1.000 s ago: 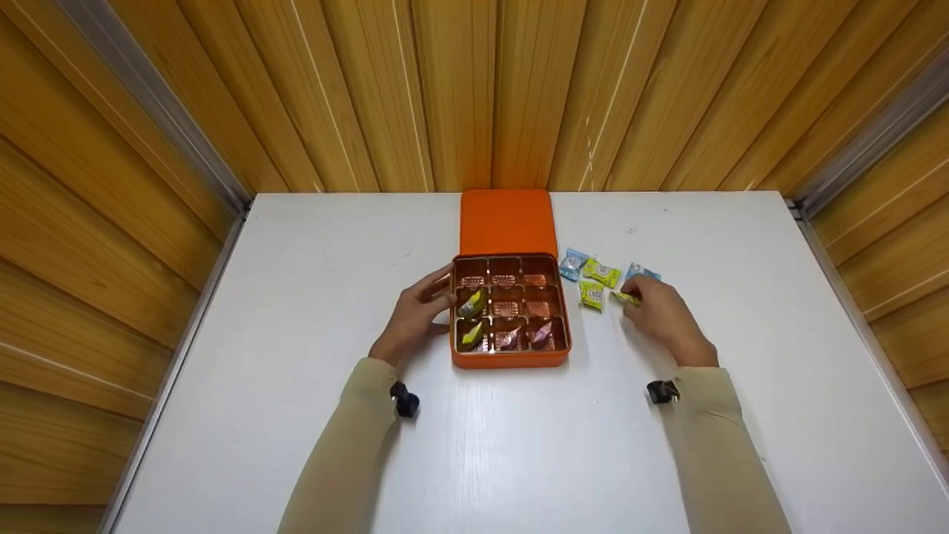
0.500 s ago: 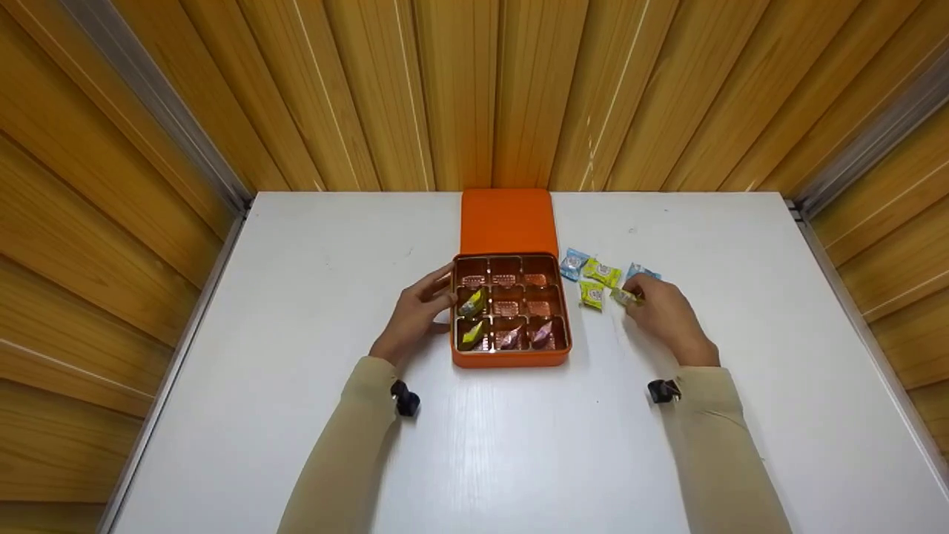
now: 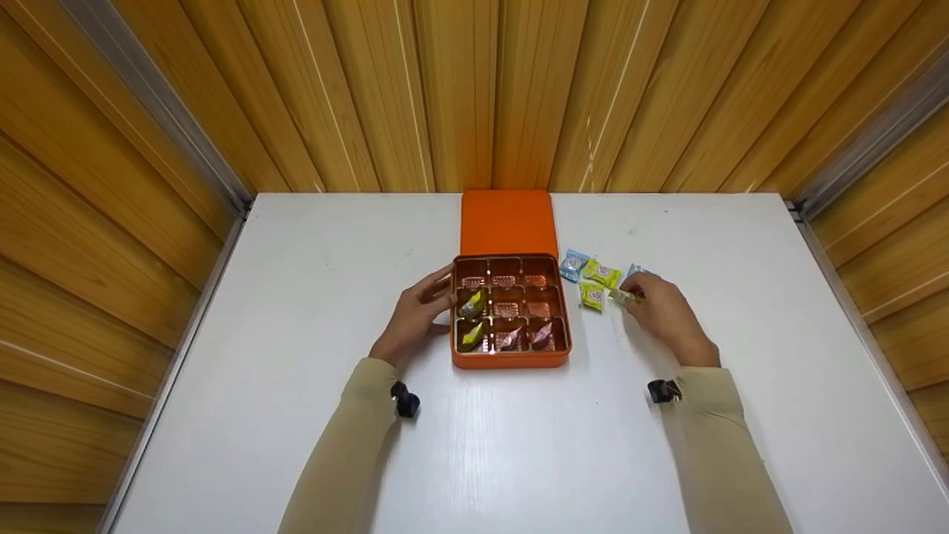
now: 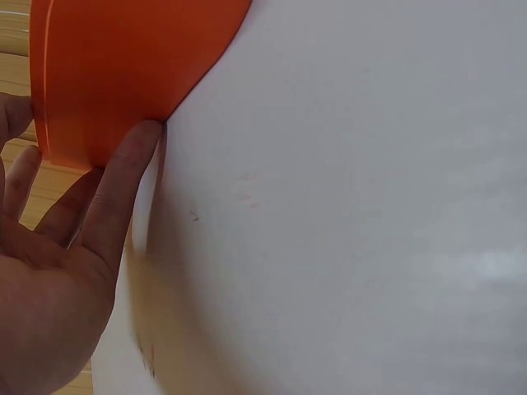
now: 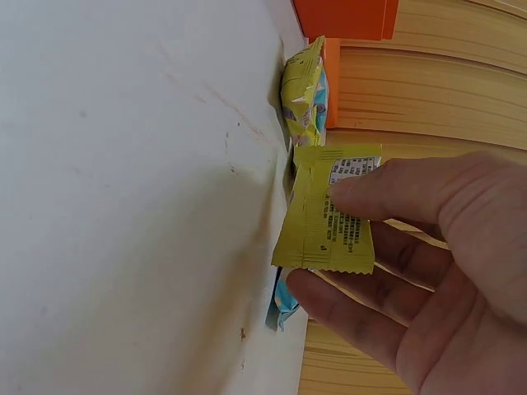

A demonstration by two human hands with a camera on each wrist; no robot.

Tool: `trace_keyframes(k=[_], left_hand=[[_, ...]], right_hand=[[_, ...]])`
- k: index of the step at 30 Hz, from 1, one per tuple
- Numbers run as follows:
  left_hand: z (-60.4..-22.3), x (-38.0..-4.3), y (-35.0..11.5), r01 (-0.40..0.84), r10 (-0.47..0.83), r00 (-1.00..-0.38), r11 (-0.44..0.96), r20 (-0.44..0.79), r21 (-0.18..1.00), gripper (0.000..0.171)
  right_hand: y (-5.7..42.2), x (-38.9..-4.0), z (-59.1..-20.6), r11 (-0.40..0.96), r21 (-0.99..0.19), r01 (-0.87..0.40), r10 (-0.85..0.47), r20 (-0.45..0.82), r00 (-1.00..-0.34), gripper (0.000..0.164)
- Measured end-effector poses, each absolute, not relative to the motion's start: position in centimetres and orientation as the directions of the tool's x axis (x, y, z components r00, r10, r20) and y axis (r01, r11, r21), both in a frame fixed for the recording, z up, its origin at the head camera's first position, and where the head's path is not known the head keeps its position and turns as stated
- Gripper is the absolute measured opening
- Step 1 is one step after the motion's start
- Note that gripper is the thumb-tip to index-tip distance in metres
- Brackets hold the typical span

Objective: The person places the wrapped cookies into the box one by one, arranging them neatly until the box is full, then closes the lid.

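Observation:
An orange tin box (image 3: 511, 360) with a brown divided insert sits mid-table. Wrapped candies lie in it: a yellow-green candy (image 3: 472, 302) in the middle-left compartment, another yellow-green one (image 3: 472, 335) at front left, and pink candies (image 3: 543, 335) in the other front compartments. My left hand (image 3: 411, 315) touches the box's left side with fairly straight fingers. To the right of the box, my right hand (image 3: 667, 315) pinches a yellow wrapped candy (image 5: 317, 222) between thumb and fingers, its printed back showing in the right wrist view.
An orange lid (image 3: 508, 222) stands behind the box. Loose on the white table (image 3: 511, 445), right of the box, are yellow-green candies (image 3: 592, 296) and blue candies (image 3: 573, 265), one partly hidden by my right hand. A wood-panelled wall (image 3: 511, 89) closes the back.
The pinched candy has turned slightly in the fingers of my right hand, which stays almost in place. My left hand and the box look unchanged.

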State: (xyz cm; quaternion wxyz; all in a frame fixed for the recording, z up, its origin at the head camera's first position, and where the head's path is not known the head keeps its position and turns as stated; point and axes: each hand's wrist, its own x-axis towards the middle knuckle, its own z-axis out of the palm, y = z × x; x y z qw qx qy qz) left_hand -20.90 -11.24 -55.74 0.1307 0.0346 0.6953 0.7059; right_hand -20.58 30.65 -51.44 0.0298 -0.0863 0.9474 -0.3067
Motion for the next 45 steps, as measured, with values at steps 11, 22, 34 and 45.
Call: trace_keyframes(k=[11, 22, 34, 45], left_hand=[[-55.8, -20.9, -11.2, -0.133, 0.212, -0.967, 0.050, -0.140, 0.990, 0.060], [-55.8, -20.8, -11.2, -0.140, 0.203, -0.968, 0.044, -0.146, 0.989, 0.060], [-55.7, -20.7, -11.2, -0.140, 0.216, -0.966, 0.031, -0.143, 0.990, 0.059], [-55.5, -20.8, -11.3, -0.141, 0.238, -0.962, 0.001, -0.137, 0.990, 0.059]], right_hand=[[30.2, -20.5, -50.7, 0.785, -0.588, -0.194, -0.210, 0.041, -0.977, 0.022], [29.2, -20.9, -49.6, 0.774, -0.610, -0.170, -0.212, 0.004, -0.977, 0.026], [28.2, -21.3, -48.9, 0.750, -0.611, -0.251, -0.266, 0.069, -0.962, 0.023], [27.2, -21.6, -48.3, 0.732, -0.611, -0.301, -0.310, 0.095, -0.946, 0.021]])
